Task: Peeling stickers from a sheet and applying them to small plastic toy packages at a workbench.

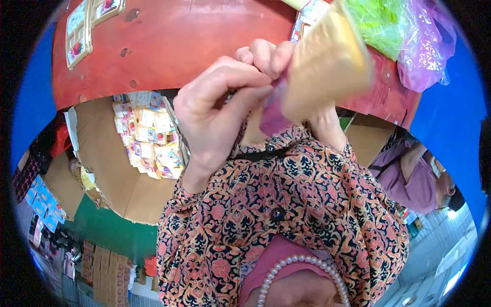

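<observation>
A blurred tan, flat-sided packet is held up in front of my chest, over the near edge of the red table. Behind it is my right hand, its curled fingers showing at the packet's left side and its wrist below. A piece of purple film or wrapper hangs at the packet's lower left. My left hand is closed in a pinch, thumb and forefinger meeting beside the purple piece. Whatever lies between those fingertips is too small and hidden to make out.
An open cardboard box at the left holds many small picture packs. Framed berry-picture packs lie on the red table at far left. Green and purple plastic bags sit at far right. Another person is at the right.
</observation>
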### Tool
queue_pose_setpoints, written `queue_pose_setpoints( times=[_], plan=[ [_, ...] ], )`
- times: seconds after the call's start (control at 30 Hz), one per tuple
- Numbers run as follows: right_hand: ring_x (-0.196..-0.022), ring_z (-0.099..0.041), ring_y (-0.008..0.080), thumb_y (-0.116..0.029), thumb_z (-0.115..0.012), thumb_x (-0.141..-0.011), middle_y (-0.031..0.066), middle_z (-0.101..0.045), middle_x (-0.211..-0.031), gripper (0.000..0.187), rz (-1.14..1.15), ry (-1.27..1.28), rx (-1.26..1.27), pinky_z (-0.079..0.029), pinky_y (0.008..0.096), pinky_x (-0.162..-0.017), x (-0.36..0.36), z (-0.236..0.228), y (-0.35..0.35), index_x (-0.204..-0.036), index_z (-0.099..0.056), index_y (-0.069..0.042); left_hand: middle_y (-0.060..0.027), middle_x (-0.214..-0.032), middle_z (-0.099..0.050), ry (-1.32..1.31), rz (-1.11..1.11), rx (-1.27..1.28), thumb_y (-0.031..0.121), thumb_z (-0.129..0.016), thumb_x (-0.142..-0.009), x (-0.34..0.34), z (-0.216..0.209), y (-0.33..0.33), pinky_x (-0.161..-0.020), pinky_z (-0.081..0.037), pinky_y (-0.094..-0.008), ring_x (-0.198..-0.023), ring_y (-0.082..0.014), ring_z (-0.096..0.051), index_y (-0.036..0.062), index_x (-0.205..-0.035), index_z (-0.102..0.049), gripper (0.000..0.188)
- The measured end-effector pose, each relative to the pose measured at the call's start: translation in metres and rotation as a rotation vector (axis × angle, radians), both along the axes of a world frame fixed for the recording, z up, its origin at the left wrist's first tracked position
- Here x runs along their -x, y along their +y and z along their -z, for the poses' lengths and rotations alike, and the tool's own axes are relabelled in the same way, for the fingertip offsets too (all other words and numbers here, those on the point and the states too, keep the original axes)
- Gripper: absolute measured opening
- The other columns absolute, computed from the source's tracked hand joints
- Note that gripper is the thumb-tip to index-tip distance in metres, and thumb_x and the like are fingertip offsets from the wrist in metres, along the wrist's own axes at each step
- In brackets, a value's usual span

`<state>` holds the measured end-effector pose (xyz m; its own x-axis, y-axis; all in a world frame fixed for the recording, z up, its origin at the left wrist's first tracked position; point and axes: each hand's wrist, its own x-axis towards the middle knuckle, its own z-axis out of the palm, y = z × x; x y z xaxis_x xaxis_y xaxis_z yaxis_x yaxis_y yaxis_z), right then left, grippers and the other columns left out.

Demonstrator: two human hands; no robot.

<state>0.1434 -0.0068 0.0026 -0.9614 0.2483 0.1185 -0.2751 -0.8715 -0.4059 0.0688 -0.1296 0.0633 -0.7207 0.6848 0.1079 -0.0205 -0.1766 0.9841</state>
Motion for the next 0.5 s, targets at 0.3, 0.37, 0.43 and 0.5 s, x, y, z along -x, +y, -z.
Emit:
queue_pose_setpoints(
  times=[0.3, 0.37, 0.43, 0.5],
  plan=[
    [-0.088, -0.061, 0.0128, -0.013, -0.064, -0.082, 0.008, -0.064, -0.099, 0.031, 0.004, -0.643, -0.303, -0.049, 0.027, -0.081, 0.013, -0.054, -0.002, -0.108, -0.058, 0.002, -0.0093, -0.089, -0.064, -0.497, -0.091, 0.071, 0.017, -0.058, -0.087, 0.023, 0.005, -0.017, -0.072, -0.048, -0.0224, -0.078, -0.0104, -0.06, -0.0057, -0.1, -0.058, 0.026],
    [-0.088, -0.061, 0.0127, -0.012, -0.064, -0.082, 0.0083, -0.064, -0.099, 0.031, 0.002, -0.657, -0.382, -0.049, 0.027, -0.081, 0.014, -0.055, -0.005, -0.109, -0.058, 0.002, -0.0092, -0.089, -0.064, -0.551, -0.118, 0.055, 0.016, -0.058, -0.087, 0.023, 0.006, -0.016, -0.072, -0.048, -0.0223, -0.078, -0.0102, -0.06, -0.0054, -0.098, -0.058, 0.024],
    [-0.088, -0.061, 0.0125, -0.008, -0.062, -0.082, 0.0101, -0.064, -0.099, 0.031, 0.034, -0.708, -0.498, -0.049, 0.0262, -0.08, 0.015, -0.056, -0.007, -0.11, -0.056, 0.004, -0.01, -0.091, -0.064, -0.679, -0.159, -0.026, 0.013, -0.057, -0.087, 0.025, 0.012, -0.015, -0.073, -0.049, -0.0229, -0.079, -0.0106, -0.061, -0.0056, -0.096, -0.058, 0.021],
    [-0.087, -0.061, 0.0128, -0.007, -0.062, -0.082, 0.0109, -0.064, -0.098, 0.031, 0.052, -0.746, -0.525, -0.05, 0.0256, -0.079, 0.016, -0.06, -0.009, -0.11, -0.056, 0.004, -0.0108, -0.092, -0.064, -0.737, -0.179, -0.059, 0.013, -0.057, -0.087, 0.025, 0.015, -0.016, -0.074, -0.049, -0.0232, -0.079, -0.0113, -0.061, -0.0059, -0.097, -0.058, 0.021]
  ],
)
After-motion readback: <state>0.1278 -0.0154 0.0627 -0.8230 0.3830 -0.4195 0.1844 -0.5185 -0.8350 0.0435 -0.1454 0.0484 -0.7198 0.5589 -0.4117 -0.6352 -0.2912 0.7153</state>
